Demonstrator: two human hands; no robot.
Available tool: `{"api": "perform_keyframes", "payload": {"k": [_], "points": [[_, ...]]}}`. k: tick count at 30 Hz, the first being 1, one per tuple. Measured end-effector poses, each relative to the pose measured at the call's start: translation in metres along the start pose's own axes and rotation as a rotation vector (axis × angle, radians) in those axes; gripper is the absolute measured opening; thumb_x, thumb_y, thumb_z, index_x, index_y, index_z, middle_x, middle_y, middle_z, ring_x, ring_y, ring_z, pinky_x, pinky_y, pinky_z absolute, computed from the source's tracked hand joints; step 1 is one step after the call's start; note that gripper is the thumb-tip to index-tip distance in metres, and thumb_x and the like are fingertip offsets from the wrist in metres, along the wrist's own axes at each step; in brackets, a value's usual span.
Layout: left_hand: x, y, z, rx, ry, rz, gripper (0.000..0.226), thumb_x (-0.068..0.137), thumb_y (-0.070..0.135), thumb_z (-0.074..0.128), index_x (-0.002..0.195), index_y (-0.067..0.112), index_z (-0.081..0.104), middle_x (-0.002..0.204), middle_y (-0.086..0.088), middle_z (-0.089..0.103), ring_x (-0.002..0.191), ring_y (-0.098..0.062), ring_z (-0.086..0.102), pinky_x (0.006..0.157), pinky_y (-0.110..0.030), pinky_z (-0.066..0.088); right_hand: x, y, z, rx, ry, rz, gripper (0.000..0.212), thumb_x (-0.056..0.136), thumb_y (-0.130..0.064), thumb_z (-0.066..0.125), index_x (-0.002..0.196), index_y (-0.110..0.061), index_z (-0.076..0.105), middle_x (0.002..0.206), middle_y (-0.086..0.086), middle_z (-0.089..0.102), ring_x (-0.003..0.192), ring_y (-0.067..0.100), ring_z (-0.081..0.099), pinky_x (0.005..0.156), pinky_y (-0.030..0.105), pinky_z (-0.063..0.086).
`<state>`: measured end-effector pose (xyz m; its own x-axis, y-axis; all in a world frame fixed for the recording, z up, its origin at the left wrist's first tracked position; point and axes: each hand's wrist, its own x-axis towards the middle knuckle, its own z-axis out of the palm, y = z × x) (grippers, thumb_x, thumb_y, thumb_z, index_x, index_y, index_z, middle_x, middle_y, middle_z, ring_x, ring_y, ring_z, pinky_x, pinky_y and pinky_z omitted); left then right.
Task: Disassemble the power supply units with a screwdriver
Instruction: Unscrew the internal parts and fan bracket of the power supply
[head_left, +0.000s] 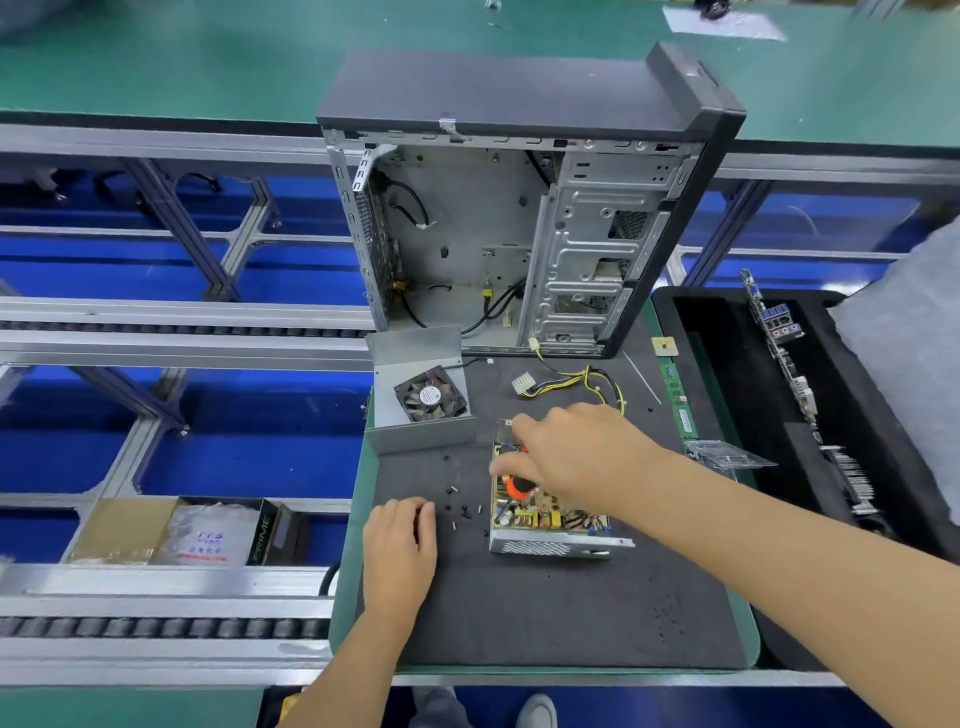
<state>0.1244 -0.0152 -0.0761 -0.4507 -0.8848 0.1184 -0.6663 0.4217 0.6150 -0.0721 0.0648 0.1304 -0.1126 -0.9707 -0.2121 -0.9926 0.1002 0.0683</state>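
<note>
Head view: right hand grips screwdriver over power supply, axis unclear.

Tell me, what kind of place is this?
Probably an electronics teardown or repair line in a factory. An emptied computer case stands on the bench, an opened power supply lies on the mat with loose screws beside it, and roller conveyors run alongside.

hands: 2 | computer case: 1 | fan: 1 | opened power supply: 1 | loose screws: several, count unclear
</note>
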Motion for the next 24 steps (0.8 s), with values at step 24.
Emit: {"api": "perform_keyframes", "payload": {"k": [24], "points": [[-0.001,-0.003,0.006,0.086,0.013,0.035,0.018,0.090,0.019,0.069,0.106,0.013,0.064,0.085,0.002,0.061,0.079,-0.021,0.054,0.074,-0.038,0.048,-0.005,0.007,0.004,-0.014,0.055,-0.064,0.045,0.098,-0.061,0.036,0.102,-0.016,0.038,0.073,0.001,0.050,0.083,0.028,0.053,0.049,0.033,0.029]]}}
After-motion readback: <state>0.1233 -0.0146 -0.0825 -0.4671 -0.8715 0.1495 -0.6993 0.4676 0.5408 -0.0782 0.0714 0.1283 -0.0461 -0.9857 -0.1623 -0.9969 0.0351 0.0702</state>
